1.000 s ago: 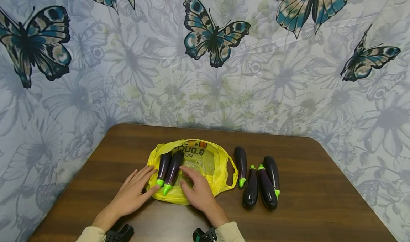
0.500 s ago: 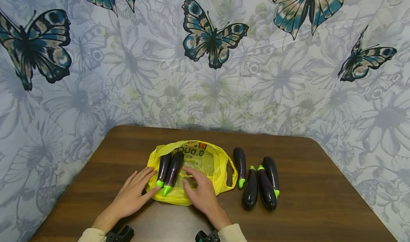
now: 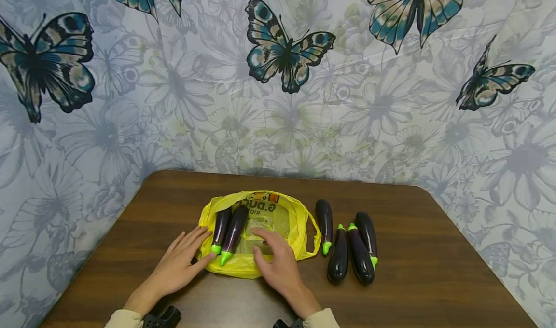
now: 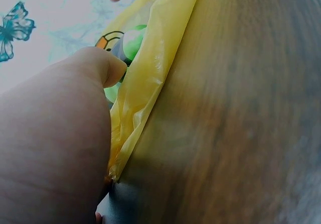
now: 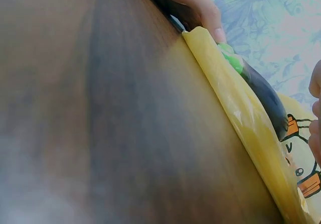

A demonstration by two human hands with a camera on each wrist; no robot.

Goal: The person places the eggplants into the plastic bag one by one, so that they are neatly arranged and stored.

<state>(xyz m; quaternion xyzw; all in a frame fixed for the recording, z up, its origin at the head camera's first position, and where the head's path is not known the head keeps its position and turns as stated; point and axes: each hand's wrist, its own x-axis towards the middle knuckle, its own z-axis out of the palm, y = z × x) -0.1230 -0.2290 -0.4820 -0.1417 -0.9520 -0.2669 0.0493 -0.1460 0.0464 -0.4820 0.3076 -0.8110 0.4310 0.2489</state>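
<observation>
A yellow plastic bag (image 3: 239, 270) lies on the table with its mouth toward me. Inside its left part are two glossy dark purple eggplants, the left eggplant (image 3: 221, 226) and the right eggplant (image 3: 235, 231), bright green stem ends facing me. My left hand (image 3: 180, 263) rests with extended fingers along the bag's left side, its thumb (image 4: 113, 69) at the rim by the green ends. My right hand (image 3: 282, 270), relaxed and holding nothing, hovers over the right half of the bag's mouth, apart from the eggplants.
Several more eggplants lie right of the bag: one eggplant (image 3: 324, 224) beside the bag's handle loop (image 3: 313, 236), another eggplant (image 3: 338, 258) closer to me, others farther right. The brown wooden table (image 3: 434, 270) ends at a butterfly-patterned cloth (image 3: 295, 125) behind.
My right hand has moved slightly rightward, away from the right eggplant in the bag. The left hand and the bag stay as they were.
</observation>
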